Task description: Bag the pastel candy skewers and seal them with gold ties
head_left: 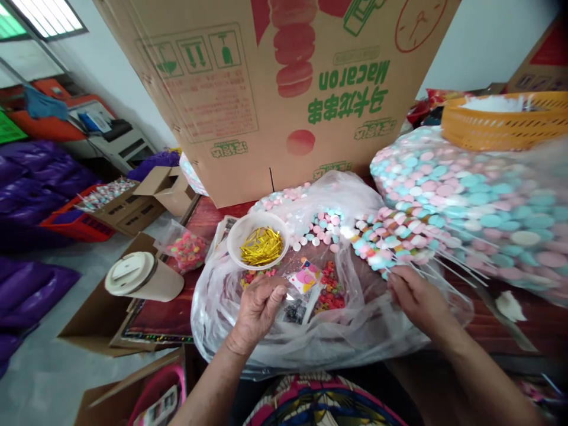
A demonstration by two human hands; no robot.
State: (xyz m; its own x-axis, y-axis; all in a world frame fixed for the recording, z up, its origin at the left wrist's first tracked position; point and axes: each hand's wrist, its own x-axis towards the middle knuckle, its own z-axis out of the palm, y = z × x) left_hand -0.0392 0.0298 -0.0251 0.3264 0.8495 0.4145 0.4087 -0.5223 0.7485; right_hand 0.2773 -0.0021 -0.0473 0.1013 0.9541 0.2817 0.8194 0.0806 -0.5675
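Largest item: upturned cardboard carton point(275, 89) standing at the back of the red table point(510, 319); its print reads upside down, "Macaron" in green, with green Chinese characters below it that I do not read with confidence, red macaron drawings, a clock outline and handling pictograms (arrows, glass). Finer red text on the panel is too small to read. Right of it, a big clear bag of pastel candy discs point(479, 195) with an orange basket point(506, 118) on top. Centre: crumpled plastic sheet point(310, 331) spread over the table edge, carrying loose discs, a fan of candy skewers point(399, 236) and a white bowl of gold twist ties point(260, 244). Left hand point(260, 307) is closed in a pinch on a small clear packet point(304, 290) showing a pink cartoon print; any writing on it is illegible. Right hand point(415, 296) rests on the stick ends of the skewers, fingers curled over them; whether it actually grips one I cannot tell. Hands well apart. Judgement: packing goes best if the packet mouth is held open and steady with the left while the right draws one skewer by its stick only, keeping fingers off the candy, with the ties near for closing. Lidded beige cup point(142, 277) lies on its side at the left, unmarked.
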